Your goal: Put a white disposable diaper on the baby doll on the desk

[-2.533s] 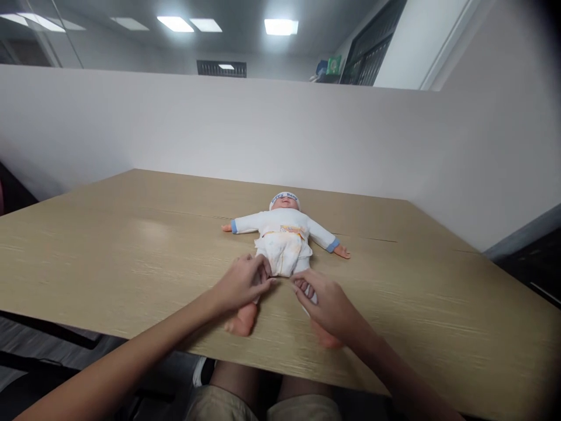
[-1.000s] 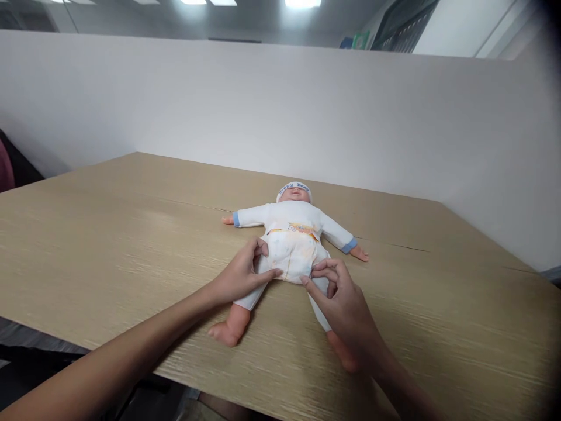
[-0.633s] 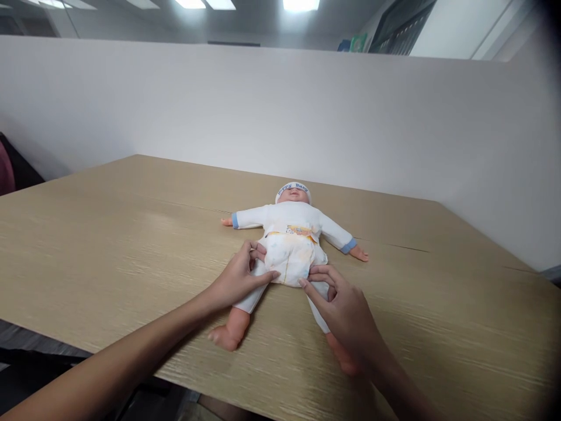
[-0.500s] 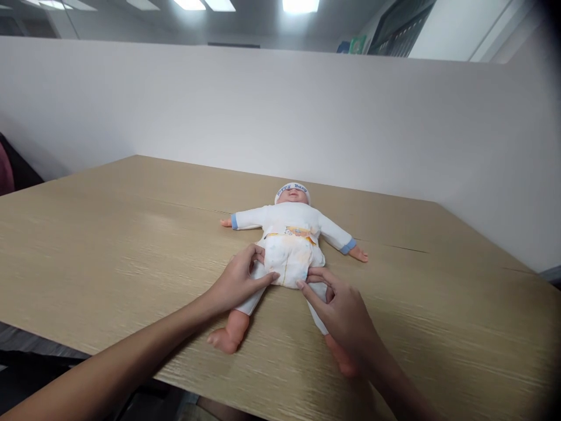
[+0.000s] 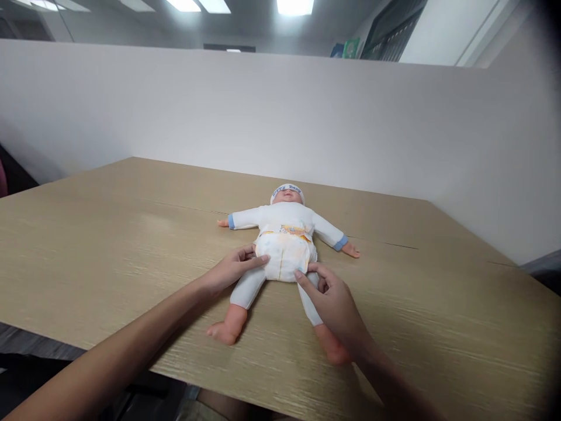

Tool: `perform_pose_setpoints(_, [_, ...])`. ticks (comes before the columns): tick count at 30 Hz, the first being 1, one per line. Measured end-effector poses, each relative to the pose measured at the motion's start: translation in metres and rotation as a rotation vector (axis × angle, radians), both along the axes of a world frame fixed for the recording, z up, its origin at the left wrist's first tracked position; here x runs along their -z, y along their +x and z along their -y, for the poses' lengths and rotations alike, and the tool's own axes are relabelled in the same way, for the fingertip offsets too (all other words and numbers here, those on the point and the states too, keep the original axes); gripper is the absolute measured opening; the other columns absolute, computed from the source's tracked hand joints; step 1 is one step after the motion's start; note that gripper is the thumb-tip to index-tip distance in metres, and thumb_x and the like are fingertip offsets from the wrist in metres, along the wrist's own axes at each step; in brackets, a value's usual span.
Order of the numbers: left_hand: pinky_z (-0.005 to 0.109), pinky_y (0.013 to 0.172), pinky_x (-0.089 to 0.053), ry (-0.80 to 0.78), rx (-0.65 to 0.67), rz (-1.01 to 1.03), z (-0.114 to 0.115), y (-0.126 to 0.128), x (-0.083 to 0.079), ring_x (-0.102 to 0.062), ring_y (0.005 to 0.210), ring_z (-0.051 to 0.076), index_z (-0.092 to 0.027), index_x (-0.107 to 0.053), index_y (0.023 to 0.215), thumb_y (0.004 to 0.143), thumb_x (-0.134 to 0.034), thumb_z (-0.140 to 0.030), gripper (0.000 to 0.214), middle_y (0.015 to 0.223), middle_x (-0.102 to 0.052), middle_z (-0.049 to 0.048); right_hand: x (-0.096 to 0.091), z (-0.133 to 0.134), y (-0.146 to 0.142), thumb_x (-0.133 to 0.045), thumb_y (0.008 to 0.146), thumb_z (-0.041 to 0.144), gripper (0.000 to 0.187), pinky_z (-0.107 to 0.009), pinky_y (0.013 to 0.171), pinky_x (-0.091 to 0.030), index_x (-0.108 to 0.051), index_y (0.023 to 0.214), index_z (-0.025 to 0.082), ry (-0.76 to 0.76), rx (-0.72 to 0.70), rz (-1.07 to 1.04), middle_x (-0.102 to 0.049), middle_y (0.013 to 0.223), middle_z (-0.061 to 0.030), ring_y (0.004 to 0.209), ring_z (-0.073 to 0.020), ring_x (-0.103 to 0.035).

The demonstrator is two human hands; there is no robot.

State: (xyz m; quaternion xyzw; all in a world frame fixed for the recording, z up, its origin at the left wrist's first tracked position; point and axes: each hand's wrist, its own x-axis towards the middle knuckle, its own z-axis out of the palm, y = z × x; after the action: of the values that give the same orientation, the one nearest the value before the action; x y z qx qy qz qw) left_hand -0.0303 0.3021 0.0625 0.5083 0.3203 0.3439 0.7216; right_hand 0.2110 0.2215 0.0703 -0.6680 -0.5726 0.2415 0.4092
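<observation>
A baby doll (image 5: 287,215) in a white suit with blue cuffs and a printed headband lies on its back, feet toward me. Over its hips is a white diaper (image 5: 283,257) with a yellow centre line and an orange-printed waistband. My left hand (image 5: 234,269) pinches the diaper's left edge by the hip, thumb on top and fingers behind. At the lower right edge, beside the other thigh, my right hand (image 5: 333,295) grips the diaper between thumb and fingers. Part of the doll's right-side leg is behind my right hand.
The doll lies on a wide wooden table (image 5: 153,251) with its near edge close to me. A pale partition wall (image 5: 263,111) rises behind it. A dark chair-like shape (image 5: 15,172) stands at the far left.
My left hand has moved slightly left and up, drawing the diaper's left edge outward, so its front lies wider and flatter. My right hand stays at the right edge. The view shifts slightly.
</observation>
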Motion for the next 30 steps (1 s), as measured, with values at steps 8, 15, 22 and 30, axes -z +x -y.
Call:
perform_pose_setpoints(8, [0.031, 0.086, -0.054, 0.123, -0.148, 0.061, -0.003, 0.004, 0.022, -0.072, 0.094, 0.02, -0.019, -0.067, 0.115, 0.082, -0.093, -0.053, 0.054, 0.098, -0.077, 0.004, 0.012, -0.005, 0.012, -0.074, 0.085, 0.063, 0.045, -0.038, 0.081, -0.052, -0.08, 0.101, 0.021, 0.071, -0.05, -0.07, -0.065, 0.104, -0.0074, 0.089, -0.023, -0.062])
perform_pose_setpoints(15, [0.045, 0.111, -0.052, 0.594, -0.233, -0.282, -0.024, -0.034, 0.02, -0.07, 0.119, 0.026, -0.019, -0.06, 0.129, 0.103, -0.066, -0.052, 0.043, 0.124, -0.076, 0.013, 0.012, -0.009, 0.071, -0.069, 0.089, 0.067, 0.057, -0.035, 0.079, -0.052, -0.072, 0.119, 0.018, -0.058, -0.153, -0.144, -0.065, 0.082, 0.0009, 0.08, -0.0206, -0.062])
perform_pose_setpoints(22, [0.052, 0.124, -0.034, 1.062, -0.518, -1.001, -0.11, -0.006, 0.022, -0.048, 0.145, 0.038, -0.015, -0.056, 0.146, 0.099, -0.067, -0.043, 0.056, 0.157, -0.058, 0.0208, 0.018, -0.099, 0.098, -0.055, 0.098, 0.048, 0.06, -0.052, 0.109, -0.043, -0.061, 0.144, 0.01, 0.392, 0.177, 0.691, -0.066, 0.144, -0.0258, 0.13, -0.0399, -0.056])
perform_pose_setpoints(30, [0.049, 0.106, -0.041, 1.042, -0.427, -1.165, -0.147, 0.006, 0.03, -0.062, 0.12, 0.038, -0.017, -0.064, 0.14, 0.104, -0.058, -0.051, 0.05, 0.128, -0.075, 0.0171, 0.033, -0.141, 0.102, -0.053, 0.1, 0.049, 0.047, -0.042, 0.093, -0.043, -0.072, 0.128, 0.016, 0.246, 0.105, 0.739, -0.08, 0.119, -0.016, 0.108, -0.0344, -0.07])
